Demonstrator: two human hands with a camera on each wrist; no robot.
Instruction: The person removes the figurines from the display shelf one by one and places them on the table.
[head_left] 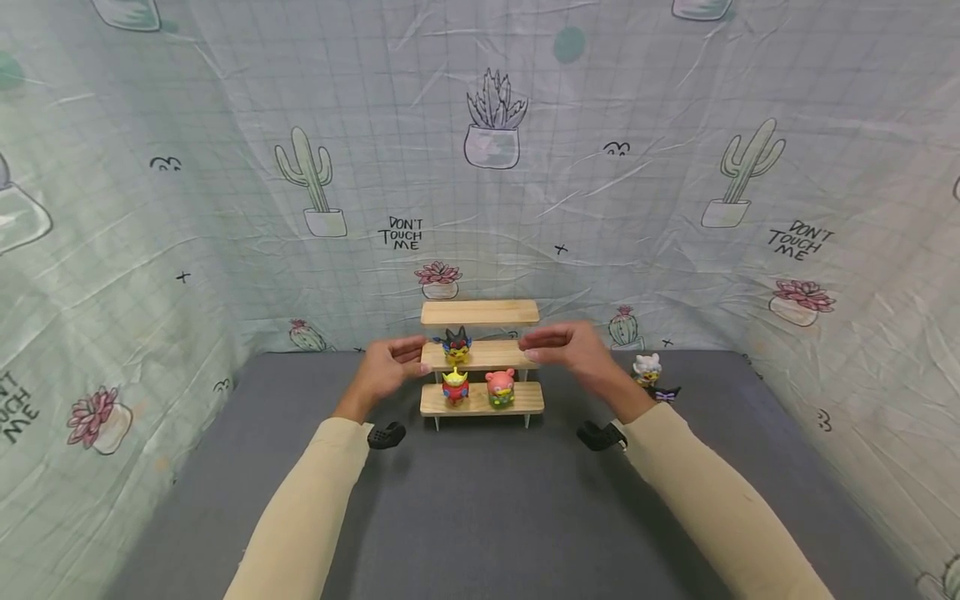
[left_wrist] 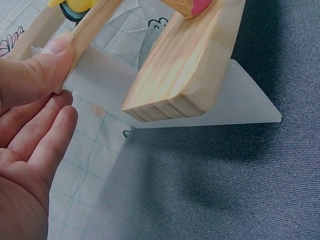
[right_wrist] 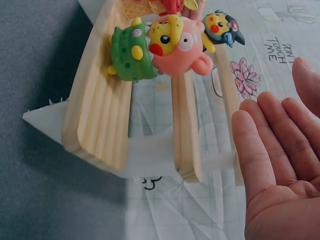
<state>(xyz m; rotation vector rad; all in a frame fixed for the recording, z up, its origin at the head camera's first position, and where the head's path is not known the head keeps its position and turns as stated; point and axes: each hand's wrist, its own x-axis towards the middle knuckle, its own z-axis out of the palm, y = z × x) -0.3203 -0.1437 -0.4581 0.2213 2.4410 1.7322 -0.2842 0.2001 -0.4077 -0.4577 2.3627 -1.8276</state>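
Note:
A three-tier wooden display stand (head_left: pixel 480 355) with pale translucent supports stands at the back of the dark table. My left hand (head_left: pixel 386 365) pinches the left end of its middle shelf, thumb above and fingers below, as the left hand (left_wrist: pixel 30 125) in its wrist view shows. At the stand's right side, my right hand (right_wrist: pixel 280 165) is held with fingers extended, apart from the wood. A dark-hooded yellow figurine (head_left: pixel 456 345) sits on the middle shelf. The lower shelf carries a red figurine with a yellow-green top (head_left: pixel 454 387) and a pink-hooded figurine in green (right_wrist: pixel 167 47).
To the right, behind my right forearm, a white-topped figurine (head_left: pixel 647 367) stands beside a small dark winged piece (head_left: pixel 663 393). A cactus-print cloth (head_left: pixel 375 167) hangs behind the grey table (head_left: pixel 480 517) and along both sides.

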